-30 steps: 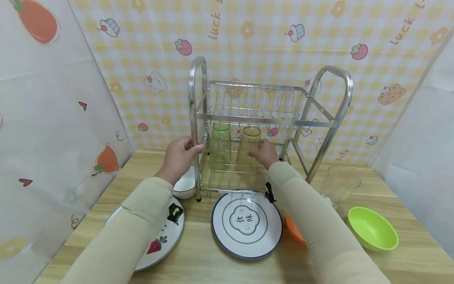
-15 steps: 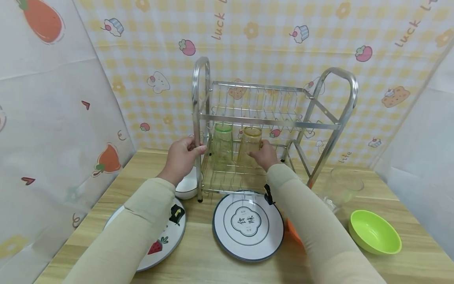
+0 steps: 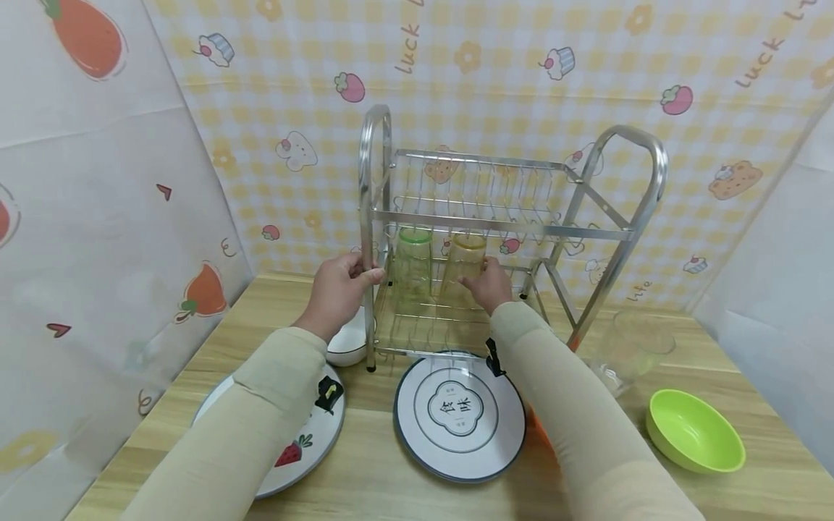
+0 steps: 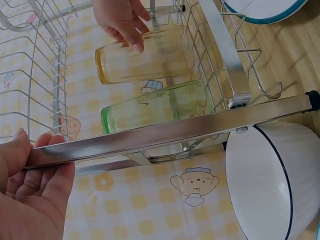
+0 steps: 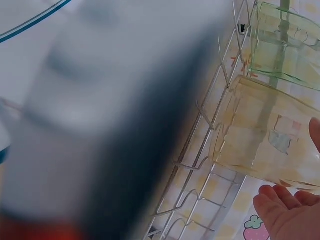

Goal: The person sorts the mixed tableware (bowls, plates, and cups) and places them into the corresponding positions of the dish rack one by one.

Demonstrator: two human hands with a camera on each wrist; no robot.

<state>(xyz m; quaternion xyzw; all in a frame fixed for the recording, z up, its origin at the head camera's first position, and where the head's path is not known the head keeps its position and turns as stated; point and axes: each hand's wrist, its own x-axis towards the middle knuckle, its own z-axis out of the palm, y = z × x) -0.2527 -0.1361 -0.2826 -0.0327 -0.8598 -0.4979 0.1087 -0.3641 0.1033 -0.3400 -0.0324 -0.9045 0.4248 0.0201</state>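
Observation:
My left hand (image 3: 339,291) grips the left front post of a two-tier metal dish rack (image 3: 502,221), its fingers curled round the bar in the left wrist view. On the lower tier stand a green glass (image 3: 413,271) and, to its right, a yellow glass (image 3: 461,271), both clear-tinted. My right hand (image 3: 490,286) holds the yellow glass from its right side, thumb across the front and fingers beside it. In the right wrist view the yellow glass (image 5: 265,135) rests at the wire shelf, with fingertips (image 5: 270,200) along its side.
A white plate with blue rim (image 3: 459,449) lies before the rack, and a strawberry-patterned plate (image 3: 313,456) lies left. A white bowl (image 3: 348,341) stands behind the left post. To the right are a lime-green bowl (image 3: 696,432), a clear glass vessel (image 3: 635,344) and a partly hidden orange item (image 3: 544,438).
The head view has shifted slightly, so the scene sits a little further right. Both hands keep their holds on the rack post and the yellow glass.

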